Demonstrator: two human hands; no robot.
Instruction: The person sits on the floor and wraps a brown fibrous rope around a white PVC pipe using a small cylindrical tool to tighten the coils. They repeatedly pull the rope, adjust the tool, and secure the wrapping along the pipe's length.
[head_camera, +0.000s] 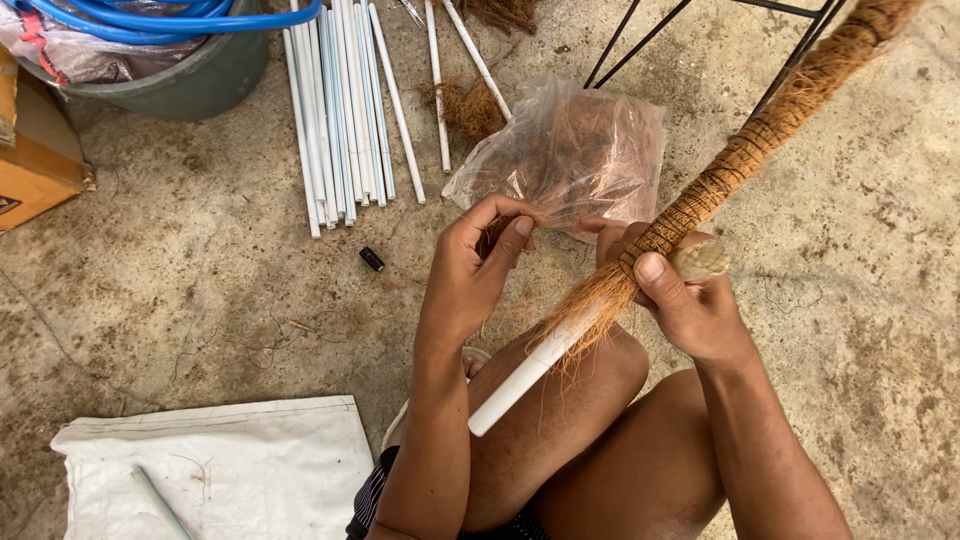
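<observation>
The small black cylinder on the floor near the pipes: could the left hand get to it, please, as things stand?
Probably yes. The small black cylinder lies in the open on the concrete floor, just beside the left hand, with nothing between them, though that hand is pinching brown fibres.

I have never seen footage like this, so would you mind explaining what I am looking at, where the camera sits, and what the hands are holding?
There is no machine here: a person works with two bare hands, and the single camera sits on their head, looking down over their knees to a concrete floor.

The right hand grips a white pipe that is wrapped higher up in brown coconut-like fibre bound with string, along with a small spool of twine. The left hand pinches a tuft of loose fibre.

On the floor lie a clear plastic bag of fibre, a bundle of white pipes, a small dark cap, a white sack, a grey tub holding blue hose, and a cardboard box.
</observation>
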